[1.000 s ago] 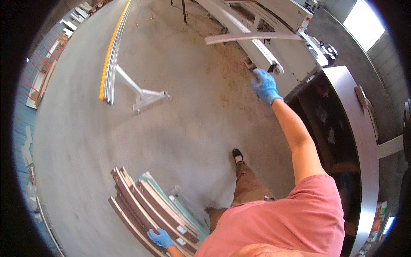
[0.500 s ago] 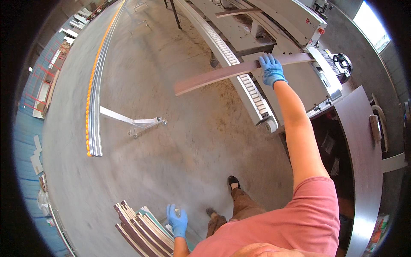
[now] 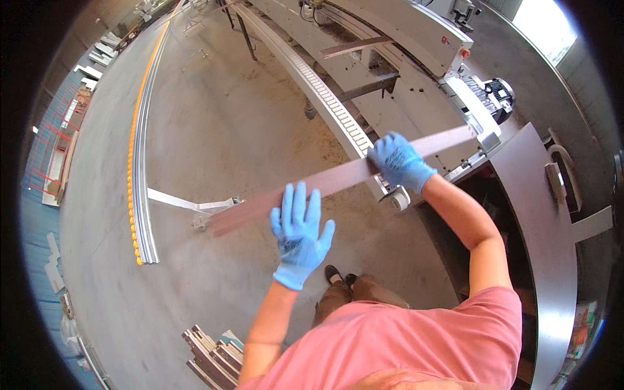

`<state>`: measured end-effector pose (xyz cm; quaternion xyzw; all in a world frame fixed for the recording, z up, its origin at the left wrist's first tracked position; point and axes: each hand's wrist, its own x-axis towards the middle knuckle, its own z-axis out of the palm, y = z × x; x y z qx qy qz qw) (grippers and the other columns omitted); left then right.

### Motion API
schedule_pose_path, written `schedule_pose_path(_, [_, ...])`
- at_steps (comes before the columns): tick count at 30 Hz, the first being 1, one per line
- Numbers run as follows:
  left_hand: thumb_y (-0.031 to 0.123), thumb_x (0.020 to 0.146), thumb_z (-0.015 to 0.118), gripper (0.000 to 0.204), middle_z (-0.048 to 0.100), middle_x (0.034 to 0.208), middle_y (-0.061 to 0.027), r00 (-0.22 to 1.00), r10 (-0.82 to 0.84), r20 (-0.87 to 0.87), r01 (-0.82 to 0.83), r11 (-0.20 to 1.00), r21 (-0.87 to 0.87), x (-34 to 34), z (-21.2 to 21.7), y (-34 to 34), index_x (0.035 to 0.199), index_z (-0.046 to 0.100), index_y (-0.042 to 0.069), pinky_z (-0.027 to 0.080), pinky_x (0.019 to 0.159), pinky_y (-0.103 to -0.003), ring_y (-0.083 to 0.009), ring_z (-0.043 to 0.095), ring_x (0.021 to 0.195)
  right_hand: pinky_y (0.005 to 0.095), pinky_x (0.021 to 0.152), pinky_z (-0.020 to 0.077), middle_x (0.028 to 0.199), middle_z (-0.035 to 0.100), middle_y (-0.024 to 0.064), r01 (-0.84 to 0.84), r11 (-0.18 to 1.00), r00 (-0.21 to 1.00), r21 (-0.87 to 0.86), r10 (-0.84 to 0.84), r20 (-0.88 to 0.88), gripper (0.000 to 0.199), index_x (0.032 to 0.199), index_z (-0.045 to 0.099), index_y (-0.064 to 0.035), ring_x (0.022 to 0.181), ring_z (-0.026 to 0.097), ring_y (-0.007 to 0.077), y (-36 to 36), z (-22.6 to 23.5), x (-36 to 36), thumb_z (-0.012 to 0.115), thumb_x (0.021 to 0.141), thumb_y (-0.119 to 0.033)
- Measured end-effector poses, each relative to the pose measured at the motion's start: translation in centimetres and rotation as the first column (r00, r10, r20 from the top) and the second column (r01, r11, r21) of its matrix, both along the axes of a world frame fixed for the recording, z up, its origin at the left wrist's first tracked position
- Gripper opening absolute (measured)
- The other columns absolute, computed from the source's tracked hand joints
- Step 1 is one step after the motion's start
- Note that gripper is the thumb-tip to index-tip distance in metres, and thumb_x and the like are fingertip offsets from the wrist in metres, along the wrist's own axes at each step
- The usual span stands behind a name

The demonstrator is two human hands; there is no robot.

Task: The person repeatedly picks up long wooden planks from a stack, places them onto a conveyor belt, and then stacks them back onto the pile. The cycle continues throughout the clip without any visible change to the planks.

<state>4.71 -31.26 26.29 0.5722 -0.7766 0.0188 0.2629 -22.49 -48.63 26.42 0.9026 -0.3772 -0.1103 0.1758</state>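
A long, narrow reddish-brown board (image 3: 338, 179) slants across the view. Its right end reaches the machine's end plate, and its left end hangs over the floor, slightly blurred. My right hand (image 3: 401, 161), in a blue glove, is wrapped around the board near the end of the roller rail. My left hand (image 3: 299, 237), gloved alike, is open with fingers spread and nothing in it. Its fingertips overlap the board's near edge; whether they touch it I cannot tell. At the lower left lies a pile of brown and pale strips (image 3: 214, 357).
A large pale machine (image 3: 422, 97) with a motor (image 3: 491, 94) fills the upper right, fronted by a white roller rail (image 3: 325, 97). An orange-edged roller track (image 3: 138, 156) runs along the left, its white leg (image 3: 172, 198) reaching inward. A dark curved-looking panel (image 3: 552, 273) stands at right.
My left hand has risen from beside the pile of strips to the board, fingers spread. The board has shifted down and left in view, with my right hand still on it.
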Motion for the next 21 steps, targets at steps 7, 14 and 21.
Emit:
schedule_pose_path(7, [0.046, 0.077, 0.082, 0.086, 0.058, 0.144, -0.0177, 0.894, 0.02, 0.448, -0.051, 0.997, 0.057, -2.3, 5.0, -1.9, 0.148, 0.055, 0.005, 0.025, 0.121, -0.064, -0.0359, 0.051, 0.135, 0.0412, 0.091, 0.0512, 0.089, 0.07, 0.0123, -0.137, 0.965, 0.97, 0.224, 0.085, 0.227, 0.035, 0.099, 0.065, -0.0046, 0.087, 0.069, 0.0306, 7.6, 3.0, 3.9, 0.073, 0.079, -0.032])
schedule_pose_path(14, [0.04, 0.075, 0.084, 0.067, 0.068, 0.106, -0.0135, 0.965, -0.122, 0.233, 0.026, 0.926, 0.377, 0.3, 3.3, -0.9, 0.13, 0.063, 0.007, 0.046, 0.097, -0.051, -0.0347, 0.063, 0.102, 0.0421, 0.087, 0.0522, 0.091, 0.068, 0.0127, -0.359, 0.825, 0.902, 0.437, 0.187, 0.39, 0.04, 0.097, 0.064, -0.0084, 0.092, 0.069, 0.0325, 6.8, 3.8, 3.5, 0.079, 0.078, -0.04])
schedule_pose_path(21, [0.035, 0.069, 0.09, 0.067, 0.068, 0.107, -0.0161, 0.94, 0.299, 0.166, -0.338, 0.886, 0.316, 2.0, 0.0, 8.0, 0.125, 0.064, 0.01, 0.049, 0.091, -0.05, -0.0385, 0.063, 0.101, 0.0393, 0.097, 0.0568, 0.126, 0.073, 0.0172, -0.212, 0.931, 0.289, 0.297, -0.231, 0.929, 0.058, 0.14, 0.062, -0.0028, 0.113, 0.071, 0.0262, -9.0, 3.0, -11.8, 0.078, 0.093, -0.034])
